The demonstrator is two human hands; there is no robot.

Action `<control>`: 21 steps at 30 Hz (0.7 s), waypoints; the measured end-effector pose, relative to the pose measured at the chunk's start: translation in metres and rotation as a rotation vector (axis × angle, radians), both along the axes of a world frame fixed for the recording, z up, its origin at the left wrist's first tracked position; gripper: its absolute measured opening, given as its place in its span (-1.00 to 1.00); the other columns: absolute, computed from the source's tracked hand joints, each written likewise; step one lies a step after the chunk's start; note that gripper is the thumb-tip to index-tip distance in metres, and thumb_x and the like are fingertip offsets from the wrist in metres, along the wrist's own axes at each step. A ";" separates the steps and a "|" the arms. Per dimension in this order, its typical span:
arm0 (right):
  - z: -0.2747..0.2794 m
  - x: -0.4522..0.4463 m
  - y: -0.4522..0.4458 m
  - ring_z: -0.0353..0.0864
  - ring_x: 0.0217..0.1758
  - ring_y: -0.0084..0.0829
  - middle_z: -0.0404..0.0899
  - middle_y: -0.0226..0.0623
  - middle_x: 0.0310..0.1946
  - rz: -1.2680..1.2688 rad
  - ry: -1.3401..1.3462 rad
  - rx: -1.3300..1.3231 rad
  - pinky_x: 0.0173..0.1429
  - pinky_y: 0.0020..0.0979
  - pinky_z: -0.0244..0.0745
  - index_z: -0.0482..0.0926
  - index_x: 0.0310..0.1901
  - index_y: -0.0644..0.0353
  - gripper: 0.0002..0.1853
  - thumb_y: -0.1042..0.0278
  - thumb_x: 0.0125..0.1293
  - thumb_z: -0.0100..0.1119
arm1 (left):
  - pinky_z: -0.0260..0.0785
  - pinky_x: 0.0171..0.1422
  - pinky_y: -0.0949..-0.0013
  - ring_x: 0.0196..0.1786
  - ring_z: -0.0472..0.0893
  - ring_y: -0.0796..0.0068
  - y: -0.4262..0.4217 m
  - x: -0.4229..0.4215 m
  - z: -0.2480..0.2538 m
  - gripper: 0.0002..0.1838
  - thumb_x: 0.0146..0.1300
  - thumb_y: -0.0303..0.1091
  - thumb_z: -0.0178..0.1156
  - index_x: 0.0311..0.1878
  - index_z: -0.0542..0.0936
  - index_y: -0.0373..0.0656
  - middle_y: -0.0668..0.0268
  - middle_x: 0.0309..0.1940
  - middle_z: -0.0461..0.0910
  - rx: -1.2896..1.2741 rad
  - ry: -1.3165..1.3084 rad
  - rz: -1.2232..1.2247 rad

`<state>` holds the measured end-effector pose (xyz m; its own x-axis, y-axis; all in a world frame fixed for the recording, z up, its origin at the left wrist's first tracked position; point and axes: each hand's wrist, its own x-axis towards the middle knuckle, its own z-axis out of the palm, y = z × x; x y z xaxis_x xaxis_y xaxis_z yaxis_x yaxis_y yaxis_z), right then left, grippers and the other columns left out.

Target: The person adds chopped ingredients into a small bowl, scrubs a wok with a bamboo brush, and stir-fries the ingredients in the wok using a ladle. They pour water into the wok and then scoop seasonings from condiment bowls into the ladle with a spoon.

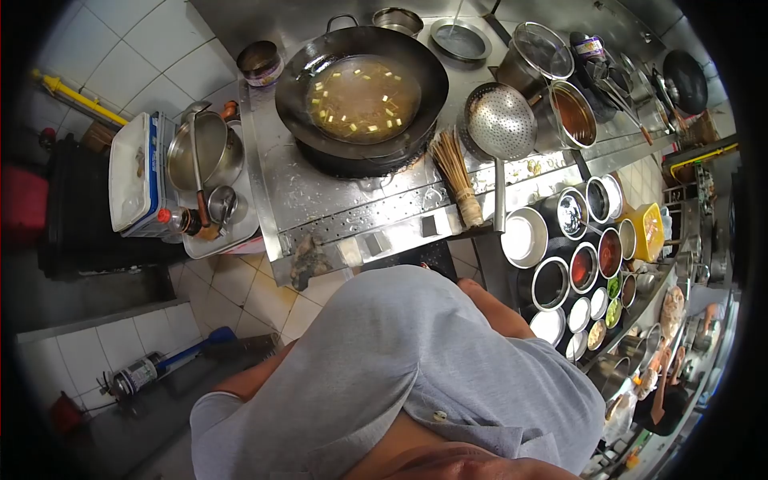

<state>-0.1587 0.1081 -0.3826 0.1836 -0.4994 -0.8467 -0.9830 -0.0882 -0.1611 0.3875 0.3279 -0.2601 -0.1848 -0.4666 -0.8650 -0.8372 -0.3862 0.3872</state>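
Neither of my hands shows; both forearms go out of sight beside and under my grey shirt (384, 352). In front of me a large dark wok (292, 92) sits on the steel stove (312, 200), holding brownish liquid with small pale yellow pieces floating in it. To its right lie a bundled bamboo brush (460, 176) and a perforated steel strainer (500, 120) whose handle points toward me. A pot of reddish-brown liquid (576, 116) stands right of the strainer.
Left of the stove are a steel pot with a ladle (196, 156) and a white container (132, 176). Several round containers, one with red contents (584, 268), fill the right side, near a yellow tub (648, 232). Another person's arm (660, 392) shows at far right.
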 end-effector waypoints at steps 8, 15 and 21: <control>0.039 0.012 -0.017 0.50 0.40 -0.07 0.52 0.02 0.31 -0.202 0.042 0.081 0.43 -0.09 0.45 0.54 0.30 0.16 -0.45 0.04 0.37 0.07 | 0.33 0.43 0.15 0.34 0.52 0.04 -0.001 -0.007 0.008 -0.61 0.35 -0.29 0.26 0.21 0.62 -0.17 0.07 0.25 0.58 -0.022 0.017 0.001; 0.027 0.009 -0.021 0.58 0.33 -0.07 0.57 0.10 0.23 0.270 -0.003 0.030 0.40 -0.12 0.48 0.64 0.17 0.28 -0.54 0.24 0.42 -0.09 | 0.31 0.46 0.17 0.37 0.50 0.05 -0.041 -0.022 0.062 -0.61 0.37 -0.31 0.26 0.23 0.62 -0.16 0.08 0.27 0.57 -0.091 0.054 -0.071; 0.055 0.015 -0.020 0.61 0.29 -0.07 0.59 0.12 0.19 -0.047 0.001 -0.013 0.35 -0.13 0.52 0.69 0.06 0.33 -0.58 0.28 0.38 -0.04 | 0.38 0.38 0.10 0.30 0.54 0.01 -0.189 0.050 0.149 -0.54 0.26 -0.37 0.34 0.23 0.58 -0.21 0.00 0.25 0.56 -1.209 -0.177 0.253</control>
<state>-0.1432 0.0885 -0.3272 0.1584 -0.5184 -0.8404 -0.9863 -0.0438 -0.1589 0.4373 0.1384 -0.1114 0.1010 -0.9852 0.1385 -0.8684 -0.0194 0.4956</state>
